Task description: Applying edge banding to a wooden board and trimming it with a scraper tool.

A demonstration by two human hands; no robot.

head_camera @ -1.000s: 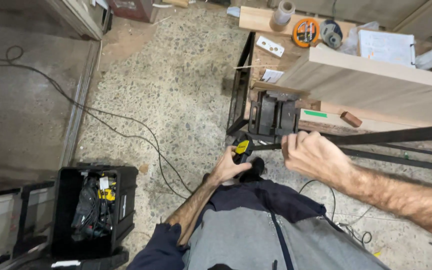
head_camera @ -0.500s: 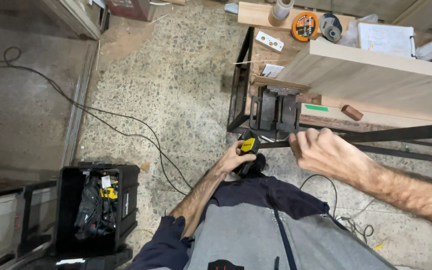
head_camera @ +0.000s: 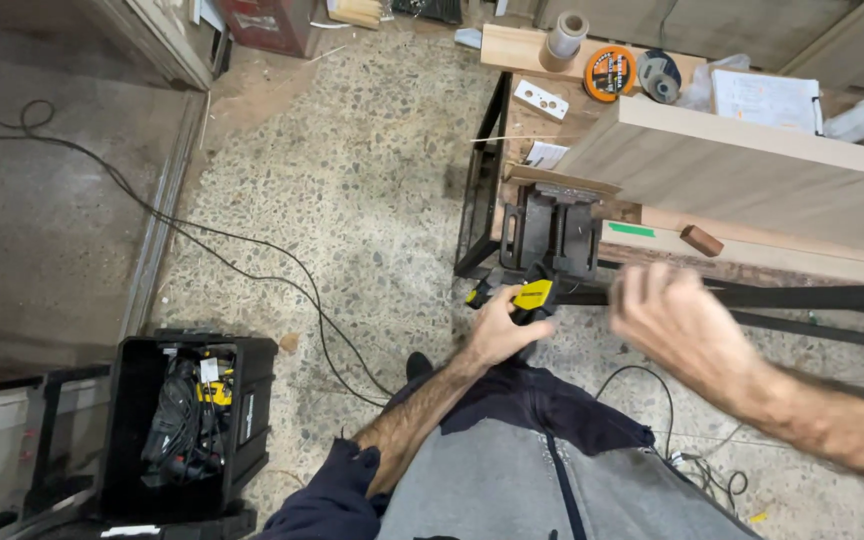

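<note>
My left hand (head_camera: 500, 332) grips a yellow and black power tool (head_camera: 522, 298) low down, just in front of a black vise (head_camera: 550, 232) fixed to the workbench. My right hand (head_camera: 680, 330) is blurred, raised to the right of the tool, fingers curled and holding nothing that I can see. It hovers over a black metal bar (head_camera: 812, 297) of the bench frame. A large light wooden board (head_camera: 752, 175) lies on the bench above.
A black toolbox (head_camera: 184, 425) with cables and tools stands open at lower left. A black cable (head_camera: 202, 240) snakes over the speckled floor. On the bench lie tape rolls (head_camera: 609, 73), a paper pad (head_camera: 764, 100) and a small wooden block (head_camera: 700, 240).
My right hand has let go of the black bar and moved up and right, now blurred. My left hand with the tool has stayed by the vise. The view has shifted slightly.
</note>
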